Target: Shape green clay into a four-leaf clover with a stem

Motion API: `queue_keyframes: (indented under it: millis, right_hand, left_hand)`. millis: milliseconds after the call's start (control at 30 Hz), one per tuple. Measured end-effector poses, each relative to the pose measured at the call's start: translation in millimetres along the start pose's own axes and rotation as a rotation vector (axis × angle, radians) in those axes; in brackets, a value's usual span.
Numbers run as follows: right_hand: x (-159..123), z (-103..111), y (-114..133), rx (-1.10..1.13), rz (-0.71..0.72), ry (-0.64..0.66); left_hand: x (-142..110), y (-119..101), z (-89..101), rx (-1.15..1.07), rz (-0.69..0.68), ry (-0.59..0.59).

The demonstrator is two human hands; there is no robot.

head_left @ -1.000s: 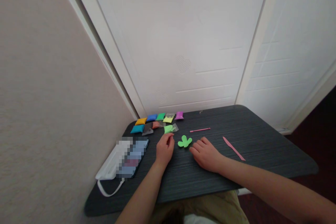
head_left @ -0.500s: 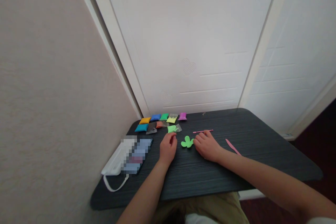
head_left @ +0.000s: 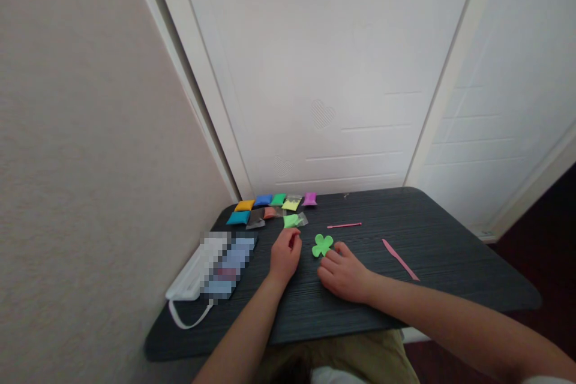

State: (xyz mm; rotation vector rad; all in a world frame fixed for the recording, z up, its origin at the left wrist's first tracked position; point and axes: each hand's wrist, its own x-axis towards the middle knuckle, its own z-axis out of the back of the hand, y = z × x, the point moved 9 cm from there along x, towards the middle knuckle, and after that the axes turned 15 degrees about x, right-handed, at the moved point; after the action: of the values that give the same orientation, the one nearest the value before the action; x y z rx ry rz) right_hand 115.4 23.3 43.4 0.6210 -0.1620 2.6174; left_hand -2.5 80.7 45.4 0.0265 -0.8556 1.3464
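Observation:
A light green four-lobed clay flower [head_left: 321, 245] lies flat on the dark table between my hands. My right hand [head_left: 345, 275] rests on the tabletop with bent fingers, its fingertips at the flower's lower right edge and covering part of a lobe. To the flower's left, my left hand [head_left: 285, 255] is closed, thumb against curled fingers; whatever it may hold is hidden. Just beyond the left hand is an opened packet of light green clay [head_left: 292, 221]. A thin pink modelling tool [head_left: 344, 225] lies behind the flower, and a pink plastic knife [head_left: 399, 259] is to the right.
Several coloured clay packets, including a yellow-orange one [head_left: 245, 206] and a purple one [head_left: 310, 198], line the back left of the table [head_left: 450, 252]. At left lie a white case with a strap [head_left: 189, 279] and a blurred phone [head_left: 231, 270]. A white panel [head_left: 333, 72] stands behind.
My right hand has moved toward me and slightly left, from the flower's right side to its lower edge. The flower appears turned a little. My left hand stays closed. The view has shifted slightly.

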Motion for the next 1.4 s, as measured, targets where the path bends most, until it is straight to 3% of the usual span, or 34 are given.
queue_keyframes:
  millis: [133,333,433,533,667,800,933,1067,1200,1300,1400]
  right_hand:
    - [-1,5,-18,-0.047,-0.159,-0.039]
    - [-3,1,-4,0.03,-0.097,-0.025]
    - [-5,4,-15,0.012,-0.153,-0.075]
    - [-8,8,-35,-0.023,-0.2,-0.113]
    - [-11,13,-54,-0.06,-0.253,-0.148]
    - [-10,6,-39,-0.048,-0.22,-0.083]
    - [-4,-3,-24,-0.018,-0.157,0.004]
    - [0,0,-44,-0.073,-0.24,0.009]
    - [0,0,-44,-0.089,-0.296,-0.012]
    - [3,-9,-27,-0.028,-0.193,0.041]
    - [4,-5,-34,-0.058,-0.247,0.006]
  left_hand:
    - [0,-2,-5.3,0.057,-0.016,0.039]
    - [-1,-15,-19.9,0.308,-0.089,0.135]
    - [-2,-26,-34.7,0.335,-0.117,0.206]
    - [0,-29,-49.3,0.291,-0.058,0.267]
    - [5,-20,-61.4,0.096,0.059,0.323]
    - [12,8,-53.3,-0.288,0.21,0.242]
    - [9,40,-45.4,-0.714,0.444,0.177]
    - [4,45,-47.3,-1.041,0.579,0.185]
    - [-2,44,-58.0,-1.162,0.691,0.246]
    - [-3,45,-60.6,-1.179,0.697,0.245]
    - [-4,46,-60.5,-1.185,0.685,0.238]
